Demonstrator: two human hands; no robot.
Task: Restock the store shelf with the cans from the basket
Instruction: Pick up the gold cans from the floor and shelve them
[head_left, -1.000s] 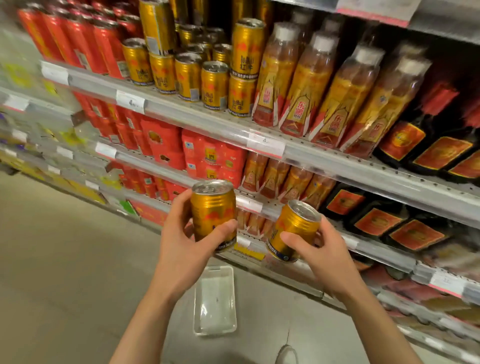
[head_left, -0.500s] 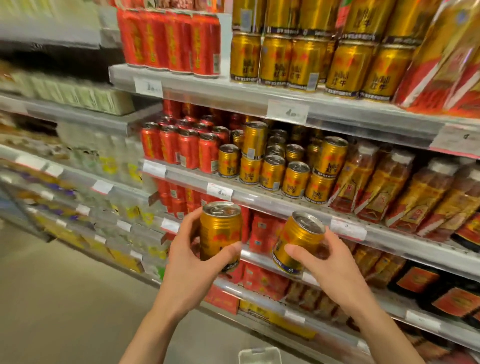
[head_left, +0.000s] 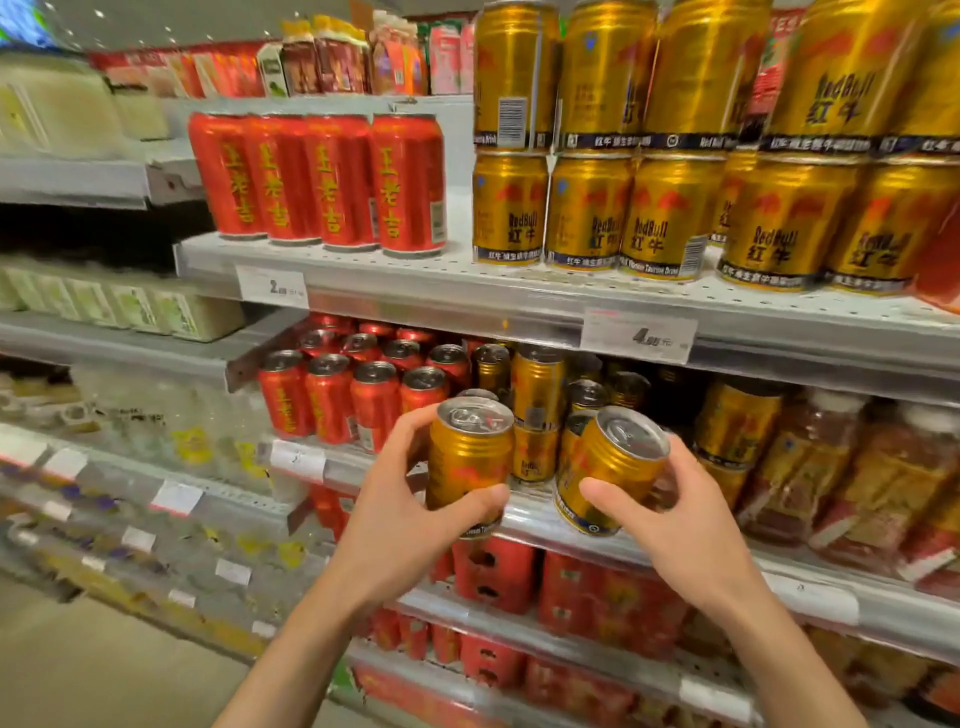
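My left hand (head_left: 400, 514) grips an upright gold can (head_left: 469, 457) from the left, thumb across its lower front. My right hand (head_left: 675, 525) grips a second gold can (head_left: 610, 467), tilted with its top leaning right. Both cans are held just in front of the middle shelf (head_left: 524, 512), at its front edge. On that shelf, behind them, stand several gold cans (head_left: 537, 395), some stacked two high, beside red cans (head_left: 332, 395). The basket is out of view.
The upper shelf (head_left: 519, 299) carries tall red cans (head_left: 322, 182) and stacked gold cans (head_left: 670, 208). Bagged goods (head_left: 857, 467) fill the middle shelf to the right. Red packs (head_left: 493, 577) sit on the shelf below. The aisle floor (head_left: 104, 665) is at lower left.
The view has tilted up and moved closer to the shelves. Both hands have carried their cans up and forward to the middle shelf's front edge. The white basket has dropped out of view.
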